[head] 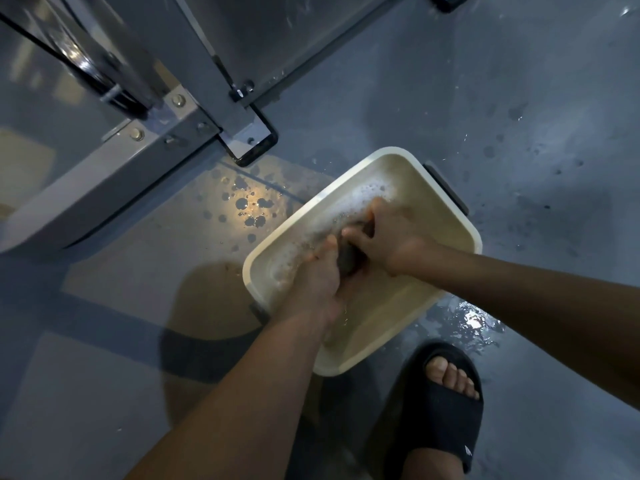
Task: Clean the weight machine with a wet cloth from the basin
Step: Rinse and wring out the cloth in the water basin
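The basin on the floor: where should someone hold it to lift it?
Probably by the dark handles on its two short ends, reached from both ends, kept level: the basin is a shallow rectangle of soapy water that a one-sided grip would likely spill.

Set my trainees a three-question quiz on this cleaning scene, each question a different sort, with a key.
1. True or false: the left hand and right hand both hold the cloth over the basin.
2. The foam lies along the basin side: A nearest the weight machine; B opposite it; C nowhere.
3. What footwear shows beside the basin?
Key: 1 true; 2 A; 3 a black slipper.
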The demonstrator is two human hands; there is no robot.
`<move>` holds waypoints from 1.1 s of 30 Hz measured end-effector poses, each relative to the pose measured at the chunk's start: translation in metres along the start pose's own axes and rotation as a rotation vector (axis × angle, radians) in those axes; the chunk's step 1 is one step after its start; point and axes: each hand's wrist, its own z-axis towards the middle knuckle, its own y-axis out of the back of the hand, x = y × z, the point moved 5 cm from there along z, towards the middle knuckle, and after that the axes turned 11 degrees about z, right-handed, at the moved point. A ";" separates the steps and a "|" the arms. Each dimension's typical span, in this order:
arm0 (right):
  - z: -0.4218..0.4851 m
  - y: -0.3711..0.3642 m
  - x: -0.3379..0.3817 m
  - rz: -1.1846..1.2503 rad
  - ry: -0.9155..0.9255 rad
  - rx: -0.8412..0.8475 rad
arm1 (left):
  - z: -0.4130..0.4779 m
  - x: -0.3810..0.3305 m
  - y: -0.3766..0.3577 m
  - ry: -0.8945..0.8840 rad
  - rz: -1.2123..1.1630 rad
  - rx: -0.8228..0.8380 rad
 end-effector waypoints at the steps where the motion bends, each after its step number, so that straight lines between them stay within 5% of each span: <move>1: -0.001 -0.005 -0.006 0.001 -0.053 0.052 | 0.002 0.006 0.000 0.024 0.031 -0.024; 6: -0.007 -0.026 0.005 -0.171 -0.009 0.261 | 0.005 0.016 0.007 0.094 0.162 -0.063; 10: -0.048 -0.016 0.042 0.326 0.166 0.345 | -0.002 0.001 0.010 -0.014 0.206 -0.058; 13: -0.068 -0.008 0.050 0.484 0.227 0.299 | -0.004 -0.011 0.005 -0.108 0.198 0.000; 20: -0.025 0.006 0.022 -0.286 0.126 0.049 | -0.009 -0.008 -0.024 -0.026 0.141 0.032; 23: -0.041 -0.012 0.035 -0.359 0.223 0.119 | -0.001 -0.012 -0.010 0.026 0.136 -0.077; 27: -0.019 0.000 0.030 -0.429 0.143 0.066 | -0.004 -0.007 -0.020 0.037 0.213 0.072; 33: -0.050 -0.004 0.030 -0.262 0.189 0.022 | -0.005 -0.018 -0.015 -0.068 0.254 0.063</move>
